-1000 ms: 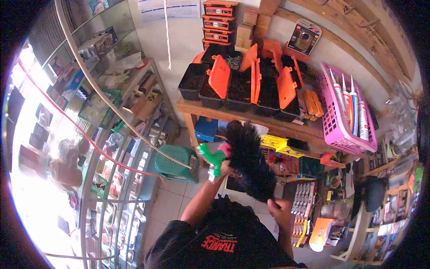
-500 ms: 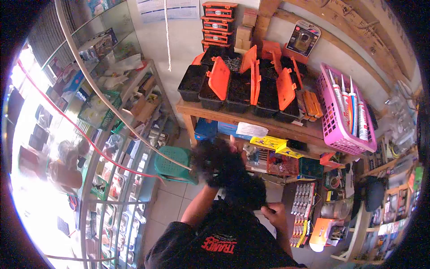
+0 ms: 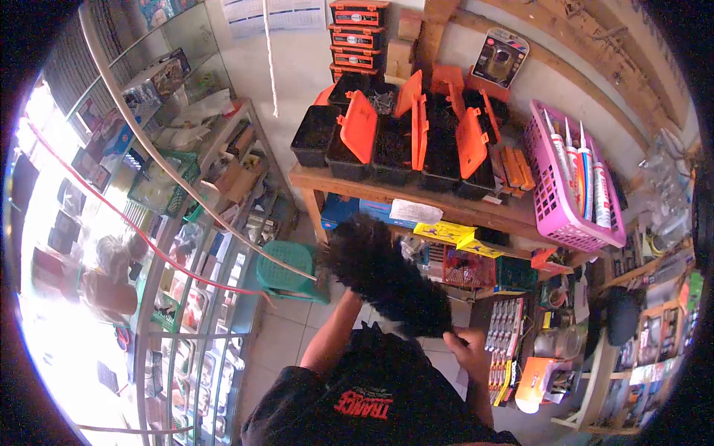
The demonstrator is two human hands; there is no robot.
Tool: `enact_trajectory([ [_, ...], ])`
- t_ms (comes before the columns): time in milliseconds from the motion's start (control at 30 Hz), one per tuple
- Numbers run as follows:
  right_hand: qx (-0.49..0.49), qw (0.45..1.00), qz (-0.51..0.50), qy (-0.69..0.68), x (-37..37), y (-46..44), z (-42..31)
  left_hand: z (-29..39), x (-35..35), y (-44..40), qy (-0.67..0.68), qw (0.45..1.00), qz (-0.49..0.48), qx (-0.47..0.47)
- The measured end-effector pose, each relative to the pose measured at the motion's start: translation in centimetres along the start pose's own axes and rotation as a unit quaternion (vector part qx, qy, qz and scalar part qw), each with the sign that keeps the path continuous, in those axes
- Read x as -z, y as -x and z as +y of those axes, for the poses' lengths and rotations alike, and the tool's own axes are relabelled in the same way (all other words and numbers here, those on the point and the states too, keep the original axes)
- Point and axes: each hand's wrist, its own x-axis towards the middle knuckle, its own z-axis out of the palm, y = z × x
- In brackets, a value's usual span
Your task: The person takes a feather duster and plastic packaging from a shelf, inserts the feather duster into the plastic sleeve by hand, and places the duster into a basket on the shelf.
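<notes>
A black, fluffy feather duster (image 3: pixel 398 279) lies slantwise in front of my chest. My right hand (image 3: pixel 468 349) is closed around its handle end, at the lower right of the feathers. My left hand (image 3: pixel 351 299) reaches up to the other end; the feathers cover its fingers, so I cannot see whether it grips or only touches them. Just beyond the duster stands a wooden shelf (image 3: pixel 357 184) with black bins (image 3: pixel 348 160) that have raised orange lids (image 3: pixel 358 128).
A pink basket (image 3: pixel 573 219) of sealant tubes sits at the shelf's right end. On the floor to the left is a green plastic stool (image 3: pixel 286 267). A glass display case (image 3: pixel 160 334) lines the left side, crossed by a beige cable (image 3: pixel 178 178) and a red cord (image 3: pixel 149 241).
The duster has turned a little and shows more of its length. My left fingers, partly visible above it before, are now hidden behind the feathers. My right hand has shifted slightly right.
</notes>
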Motion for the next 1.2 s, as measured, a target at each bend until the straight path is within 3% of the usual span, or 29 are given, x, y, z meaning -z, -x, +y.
enact_trajectory([
  [33, -0.045, 0.999, -0.029, -0.005, 0.2, 0.0, 0.6, 0.1, 0.0, 0.0, -0.001, 1.0, 0.0, -0.001],
  [133, -0.037, 0.998, -0.052, 0.017, 0.0, 0.6, 2.6, 0.0, 0.0, 0.2, -0.001, 1.0, 0.005, 0.0],
  [233, -0.071, 0.997, 0.007, 0.004, -0.7, -0.4, 2.8, -0.2, -0.1, 0.1, 0.002, 1.0, 0.008, 0.002],
  [333, -0.058, 0.997, -0.05, -0.019, 0.5, -0.6, 0.9, -0.2, -0.3, 0.1, 0.005, 1.0, 0.012, -0.004],
  [500, -0.069, 0.997, -0.015, 0.009, 1.0, -1.0, 1.1, -0.4, -0.3, 0.2, 0.004, 1.0, 0.016, -0.005],
  [600, -0.035, 0.994, -0.106, 0.009, 2.4, -0.2, 3.7, -0.4, -0.5, 0.0, 0.01, 1.0, 0.019, -0.007],
  [700, -0.111, 0.993, -0.027, 0.004, 0.9, -0.8, 1.1, -0.5, -0.8, -0.3, 0.014, 1.0, 0.018, -0.007],
  [800, -0.123, 0.989, -0.084, -0.028, 0.3, -0.1, 2.8, -0.7, -0.9, -0.5, 0.021, 1.0, 0.019, -0.011],
  [933, -0.113, 0.992, -0.035, -0.05, -1.4, -0.4, 3.1, -0.9, -0.9, -0.1, 0.032, 0.999, 0.018, -0.015],
  [1100, -0.066, 0.993, -0.1, -0.012, -0.8, 0.6, 6.3, -1.2, -1.1, 0.5, 0.045, 0.999, 0.008, -0.018],
  [1200, -0.08, 0.995, -0.05, -0.038, -0.8, 0.1, 4.6, -1.5, -1.3, 0.7, 0.077, 0.997, -0.02, -0.015],
])
